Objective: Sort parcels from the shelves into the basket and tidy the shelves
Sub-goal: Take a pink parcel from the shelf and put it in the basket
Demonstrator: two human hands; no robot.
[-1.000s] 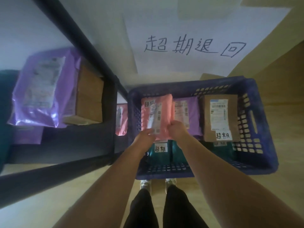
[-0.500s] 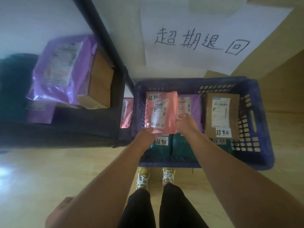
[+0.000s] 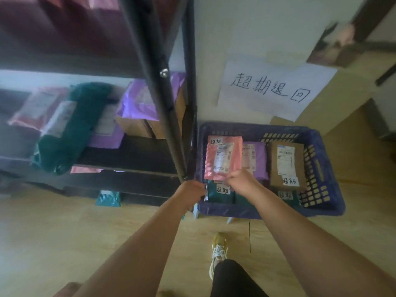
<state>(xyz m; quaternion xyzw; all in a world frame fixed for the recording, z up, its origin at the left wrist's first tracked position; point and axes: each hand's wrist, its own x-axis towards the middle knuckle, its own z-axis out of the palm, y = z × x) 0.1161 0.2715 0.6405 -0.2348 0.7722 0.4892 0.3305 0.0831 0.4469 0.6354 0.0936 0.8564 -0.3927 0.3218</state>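
Note:
A blue plastic basket [image 3: 252, 127] stands on the floor to the right of the black shelf rack [image 3: 158, 103]. My right hand [image 3: 241, 181] grips the lower right corner of a pink parcel [image 3: 222, 159], which stands upright over the basket's left side. My left hand [image 3: 192, 188] is at the basket's near left corner, apart from the pink parcel; its fingers are hidden. In the basket lie a purple parcel [image 3: 256, 155], a brown box [image 3: 287, 163] and teal parcels [image 3: 220, 195], several with handwritten labels. On the shelf lie a teal parcel [image 3: 70, 129], a purple parcel [image 3: 145, 99] and a pink parcel [image 3: 36, 108].
A handwritten paper sign [image 3: 272, 88] hangs on the wall above the basket. Brown boxes [image 3: 137, 125] sit under the shelf's purple parcel. A small teal parcel [image 3: 108, 199] lies on the floor by the rack's base. My shoe [image 3: 218, 249] is on the wooden floor before the basket.
My view has risen and pulled back, so more of the rack shows. My left hand has come off the pink parcel and sits lower left; my right hand still holds it.

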